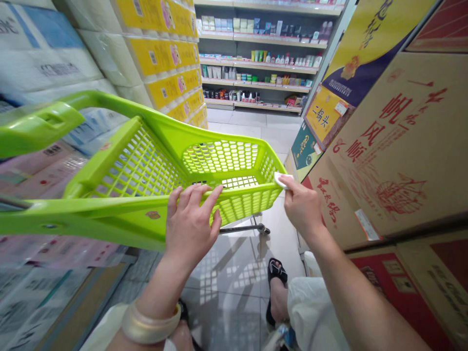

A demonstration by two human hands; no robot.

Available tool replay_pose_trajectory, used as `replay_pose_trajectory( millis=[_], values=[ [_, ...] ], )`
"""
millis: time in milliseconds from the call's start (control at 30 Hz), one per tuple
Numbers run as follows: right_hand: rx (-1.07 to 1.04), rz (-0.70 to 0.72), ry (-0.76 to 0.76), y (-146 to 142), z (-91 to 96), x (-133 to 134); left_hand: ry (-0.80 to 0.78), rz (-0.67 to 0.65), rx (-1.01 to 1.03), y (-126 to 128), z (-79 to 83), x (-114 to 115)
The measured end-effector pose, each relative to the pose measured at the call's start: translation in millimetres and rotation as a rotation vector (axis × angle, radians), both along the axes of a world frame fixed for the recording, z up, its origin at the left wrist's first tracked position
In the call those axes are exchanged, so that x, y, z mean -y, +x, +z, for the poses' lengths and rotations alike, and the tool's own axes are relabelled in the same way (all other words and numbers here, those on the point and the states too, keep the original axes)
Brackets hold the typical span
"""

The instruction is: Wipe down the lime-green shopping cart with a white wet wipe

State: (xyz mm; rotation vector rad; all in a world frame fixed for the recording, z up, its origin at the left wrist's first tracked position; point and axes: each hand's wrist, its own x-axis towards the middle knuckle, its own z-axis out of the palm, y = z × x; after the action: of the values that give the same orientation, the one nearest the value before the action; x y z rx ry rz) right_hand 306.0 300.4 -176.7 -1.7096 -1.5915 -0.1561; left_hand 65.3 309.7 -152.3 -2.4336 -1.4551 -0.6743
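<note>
A bright green plastic shopping cart (153,117) stands sideways before me, its handle at the left and its basket holding no goods that I can see. My left hand (193,217) rests on the near rim with its fingers spread over the edge. At the front corner of the basket, my right hand (302,202) pinches a small white cloth (283,180) and presses it against the rim. Whether the cloth is fabric or folded tissue is hard to tell. A wide pale bangle (149,324) circles my left wrist.
Yellow-and-white tissue packs (168,58) are stacked behind the cart. Tall cardboard cartons (387,141) rise close on the right. Shelves of bottles and small boxes (256,63) line the far end of the tiled aisle (234,278). A cart wheel (263,229) shows near my sandalled foot (277,275).
</note>
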Motion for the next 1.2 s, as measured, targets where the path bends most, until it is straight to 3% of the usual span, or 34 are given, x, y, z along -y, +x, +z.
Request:
replay_pose_trajectory(
  millis=[67,233,300,433,500,600,667,700,867,900,1067,1200],
  values=[
    [-0.011,-0.034,0.002,3,-0.9,0,0.005,0.005,0.006,0,-0.4,0],
    [0.079,0.293,0.093,-24,-1.9,6,0.011,0.009,0.009,0,-1.1,0],
    [0.066,0.233,0.079,-18,-1.3,5,0.016,0.006,-0.003,0,-1.0,0],
    [-0.008,-0.062,0.023,7,-2.2,-2,0.01,0.003,-0.014,0,-1.1,0],
    [0.003,-0.022,0.045,2,-3.5,-1,0.008,0.007,-0.011,0,-1.4,0],
    [0.065,0.241,0.102,-24,-3.4,5,0.017,0.018,-0.016,0,-1.6,0],
    [0.088,0.33,0.107,-31,-1.6,7,0.021,0.021,-0.023,0,-1.4,0],
    [0.082,0.309,0.094,-29,-0.5,7,0.022,0.019,-0.027,0,-1.4,0],
    [-0.004,-0.057,0.01,0,-0.1,-2,0.021,0.005,-0.027,1,-1.8,0],
    [0.004,-0.039,0.022,-2,-1.1,-2,0.021,0.007,-0.023,1,-2.1,0],
    [0.067,0.307,0.12,-28,-3.9,1,0.017,0.016,-0.014,0,-2.5,-1],
    [-0.019,0.121,0.053,-12,-1.4,-4,0.005,0.0,-0.019,-1,-1.8,0]
  ],
)
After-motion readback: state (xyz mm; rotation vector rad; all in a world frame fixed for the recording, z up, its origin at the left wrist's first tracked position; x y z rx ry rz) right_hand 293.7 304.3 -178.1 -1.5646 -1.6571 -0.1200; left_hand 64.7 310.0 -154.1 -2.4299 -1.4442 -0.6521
